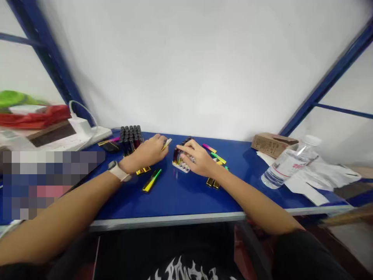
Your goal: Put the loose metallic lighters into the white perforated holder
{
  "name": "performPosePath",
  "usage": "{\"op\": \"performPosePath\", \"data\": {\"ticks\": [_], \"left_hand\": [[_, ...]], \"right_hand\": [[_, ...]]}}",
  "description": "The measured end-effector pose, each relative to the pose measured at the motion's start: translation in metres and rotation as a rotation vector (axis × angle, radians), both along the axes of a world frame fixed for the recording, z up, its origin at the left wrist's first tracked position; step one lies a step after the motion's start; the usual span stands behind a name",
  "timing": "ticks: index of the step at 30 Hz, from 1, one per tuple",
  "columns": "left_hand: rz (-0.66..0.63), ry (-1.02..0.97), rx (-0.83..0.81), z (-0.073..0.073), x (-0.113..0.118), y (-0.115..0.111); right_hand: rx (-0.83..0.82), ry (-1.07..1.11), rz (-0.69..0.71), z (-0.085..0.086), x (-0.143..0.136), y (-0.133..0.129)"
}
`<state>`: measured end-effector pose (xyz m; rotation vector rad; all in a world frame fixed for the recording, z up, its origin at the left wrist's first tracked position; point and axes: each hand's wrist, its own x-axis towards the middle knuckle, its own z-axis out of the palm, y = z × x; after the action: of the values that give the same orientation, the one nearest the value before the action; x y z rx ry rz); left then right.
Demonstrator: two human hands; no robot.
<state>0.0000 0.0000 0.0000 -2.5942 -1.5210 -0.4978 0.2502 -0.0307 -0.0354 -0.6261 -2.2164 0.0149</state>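
My left hand (150, 149) is closed on a slim yellow-and-white piece (166, 144) sticking out past the fingertips. My right hand (199, 157) reaches over a white holed rack (183, 168), thumb and forefinger at a dark, gold-based tube (175, 155) standing in it. More dark tubes fill the rack's far side, partly hidden by the hand; several near holes hold nothing. Behind my left wrist is a dense block of black-topped tubes (131, 136). A green-and-gold tube (152, 180) lies in front of the left hand, near gold pieces (143, 170).
Right of the rack lie a pink-yellow tube (210, 148), a green-yellow tube (219, 158) and gold tubes (212, 182). A water bottle (287, 165), cardboard box (272, 144) and white gloves (317, 177) stand farther right. A power strip (100, 135) is at left on the blue table (180, 198).
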Motion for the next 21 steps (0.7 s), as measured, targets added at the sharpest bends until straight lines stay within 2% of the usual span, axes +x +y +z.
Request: {"op": "performPosePath", "data": {"ticks": [4, 7, 10, 15, 18, 21], "left_hand": [[-0.113, -0.211, 0.268, 0.001, -0.001, -0.002], [-0.3, -0.352, 0.464, 0.004, -0.001, -0.005], [-0.512, -0.412, 0.587, 0.007, 0.002, -0.011], [-0.705, -0.394, 0.64, 0.01, 0.011, -0.023], [-0.745, -0.412, 0.613, 0.009, 0.014, -0.027], [-0.745, -0.445, 0.599, 0.008, 0.016, -0.029]], "right_hand": [[-0.054, 0.072, -0.056, 0.006, -0.002, -0.004], [-0.112, 0.185, -0.066, 0.009, -0.004, -0.006], [-0.195, 0.277, -0.037, 0.011, -0.005, -0.009], [-0.234, 0.314, -0.038, 0.018, -0.009, -0.017], [-0.267, 0.34, -0.002, 0.021, -0.011, -0.022], [-0.379, 0.42, 0.052, 0.02, -0.014, -0.022]]}}
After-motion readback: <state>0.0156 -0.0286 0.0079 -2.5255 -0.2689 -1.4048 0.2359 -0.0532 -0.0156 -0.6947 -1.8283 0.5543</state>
